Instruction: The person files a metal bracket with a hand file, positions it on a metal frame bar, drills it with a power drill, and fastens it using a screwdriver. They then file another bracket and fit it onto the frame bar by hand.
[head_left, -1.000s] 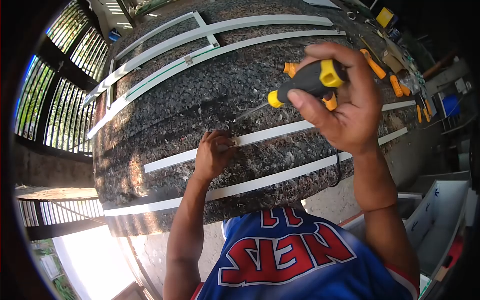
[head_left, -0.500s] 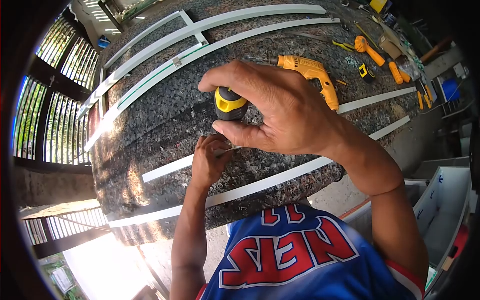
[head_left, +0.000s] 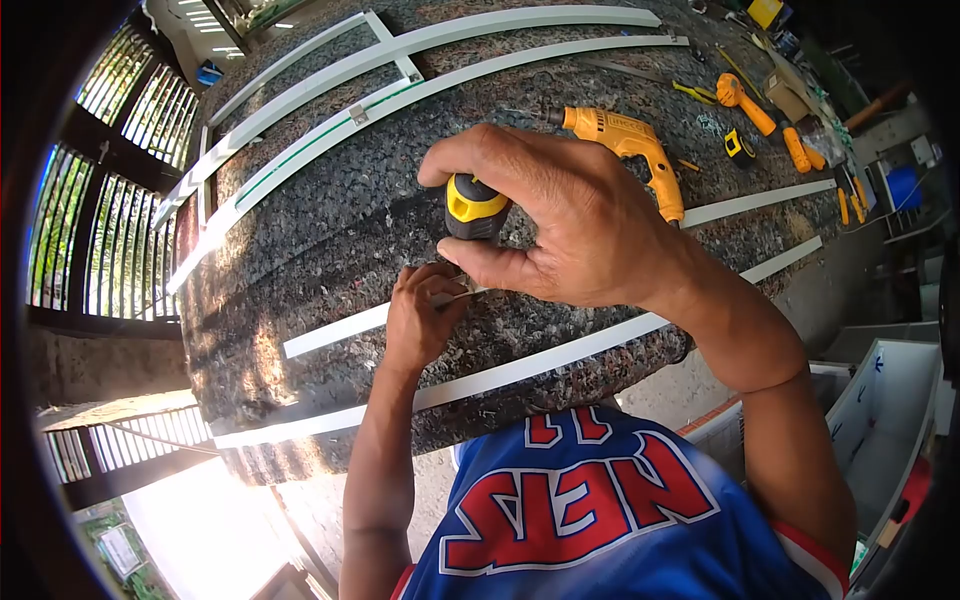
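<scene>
My right hand [head_left: 570, 220] curls its index finger and thumb around a black-and-yellow screwdriver handle [head_left: 476, 207], seen nearly end-on. The rest of that tool is hidden below the handle. Lower and to the left, my left hand [head_left: 425, 310] has its fingers pinched together over a long white strip [head_left: 335, 332]. A thin pale sliver shows at its fingertips; whether this is the strip's edge or a separate piece I cannot tell. Behind my hands the strip is covered, and it shows again on the right.
Another white strip [head_left: 540, 368] runs along the table's near edge. White frame pieces [head_left: 440, 38] lie at the far side. An orange drill [head_left: 625, 140], a tape measure [head_left: 738, 146] and an orange-handled tool [head_left: 748, 105] rest at the right. A dark mottled cover [head_left: 330, 250] spans the table.
My right hand and the screwdriver handle have shifted slightly right in view. The whole scene has moved a little with the camera. My left hand keeps its pinch.
</scene>
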